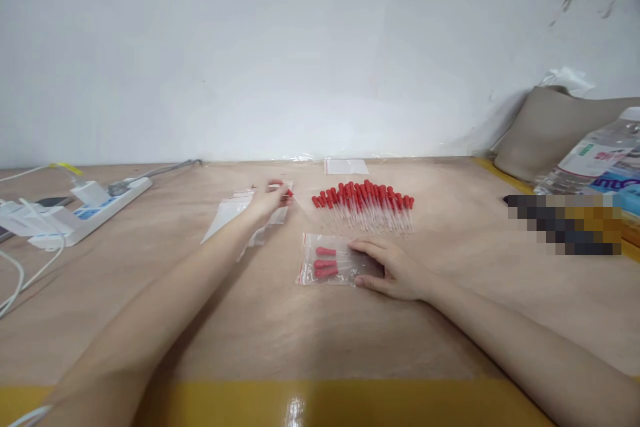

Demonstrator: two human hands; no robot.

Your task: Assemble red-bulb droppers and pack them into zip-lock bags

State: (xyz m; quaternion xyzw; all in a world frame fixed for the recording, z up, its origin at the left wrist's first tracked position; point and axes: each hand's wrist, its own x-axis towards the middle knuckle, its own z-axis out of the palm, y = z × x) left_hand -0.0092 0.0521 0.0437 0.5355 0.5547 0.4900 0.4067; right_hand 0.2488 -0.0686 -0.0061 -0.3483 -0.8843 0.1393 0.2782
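My left hand [270,200] is closed over a stack of clear zip bags [227,213] at the middle left. A red bulb shows at its fingertips, with a faint clear stem pointing right, so it holds a dropper [290,193]. My right hand [393,270] lies with thumb and fingers apart on the right end of a clear zip bag [309,260]. Inside that bag are 3 visible red-bulbed droppers [326,272], their stems running under my fingers. Beyond it lies a fanned pile of droppers [367,200], red bulbs toward the wall.
A white card or bag [346,167] lies near the wall. To the left are a power strip [95,217], chargers and cables. On the right stand a water bottle [585,157] and a grey-brown object [555,130], with a blurred-out item [565,223] in front.
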